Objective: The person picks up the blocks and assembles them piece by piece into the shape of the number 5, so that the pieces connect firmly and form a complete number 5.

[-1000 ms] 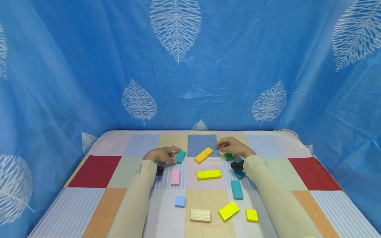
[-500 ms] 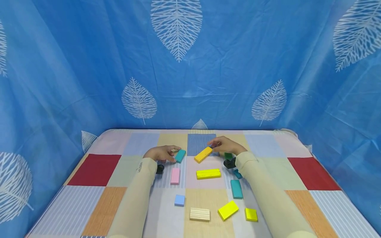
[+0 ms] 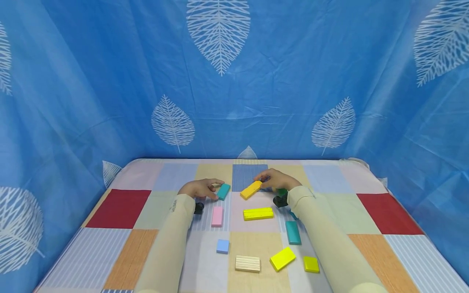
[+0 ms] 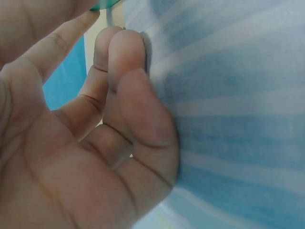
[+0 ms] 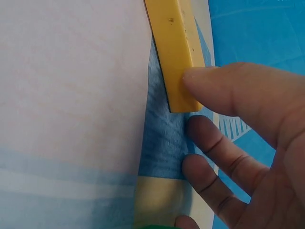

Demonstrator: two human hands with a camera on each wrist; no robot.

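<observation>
My left hand has its thumb and index finger on either side of a teal block lying on the cloth. Only a sliver of that teal block shows in the left wrist view, where the other fingers curl against the cloth. At the far middle, my right hand pinches the near right end of an orange-yellow block. In the right wrist view its thumb presses the orange-yellow block; the index finger is hidden behind it, and the remaining fingers are bent below.
A yellow ridged block and a pink block lie between the arms. Nearer are a blue square, a ribbed wooden block, yellow blocks and a teal block. A green block sits beneath the right wrist.
My right hand has moved left from beside the orange-yellow block and now takes hold of its end. The left hand stays at the teal block.
</observation>
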